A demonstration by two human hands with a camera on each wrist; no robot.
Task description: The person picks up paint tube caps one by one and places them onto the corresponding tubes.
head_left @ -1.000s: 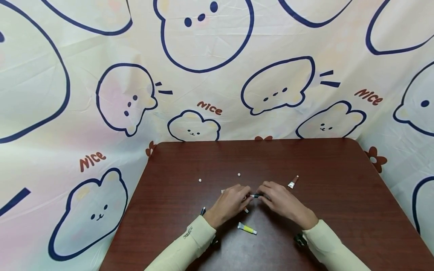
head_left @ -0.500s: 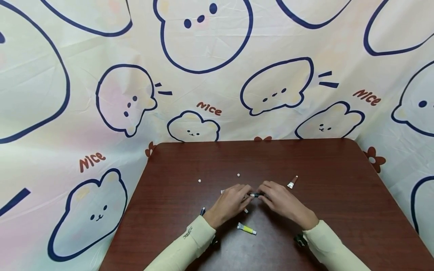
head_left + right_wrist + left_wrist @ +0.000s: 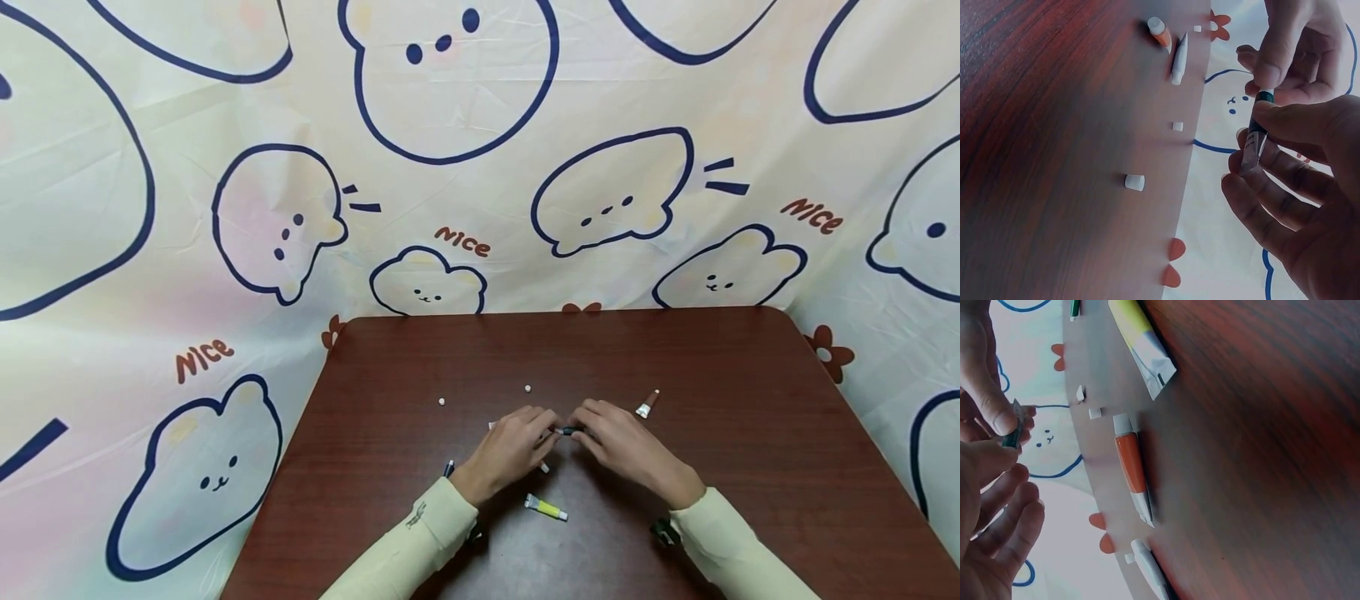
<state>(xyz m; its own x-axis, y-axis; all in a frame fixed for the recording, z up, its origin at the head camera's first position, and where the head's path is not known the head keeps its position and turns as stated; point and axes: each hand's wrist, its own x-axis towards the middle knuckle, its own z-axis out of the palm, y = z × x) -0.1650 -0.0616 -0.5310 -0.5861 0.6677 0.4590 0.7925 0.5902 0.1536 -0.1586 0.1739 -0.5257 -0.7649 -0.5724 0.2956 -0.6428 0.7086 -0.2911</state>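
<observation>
Both hands meet over the table around a small dark green paint tube (image 3: pixel 566 432). In the right wrist view, my right hand (image 3: pixel 1310 169) pinches the tube's body between thumb and fingers, its silvery flat end toward the palm. At the tube's other end my left hand (image 3: pixel 1297 56) pinches a white tip, mostly covered by the fingers. Below the hands in the head view lies a yellow paint tube (image 3: pixel 546 507). An orange tube (image 3: pixel 1130 462) and a white tube (image 3: pixel 1149 569) lie near the left hand, partly hidden by it in the head view.
Two small white caps (image 3: pixel 442 402) lie on the brown table (image 3: pixel 720 367) beyond the hands. A brown-red tube (image 3: pixel 648 404) rests right of the right hand. A dark blue tube (image 3: pixel 448 468) shows beside the left wrist. Patterned cloth (image 3: pixel 450 200) hangs behind the table.
Both hands stay in nearly the same place. Between them the visible piece of the tube shows less white than before.
</observation>
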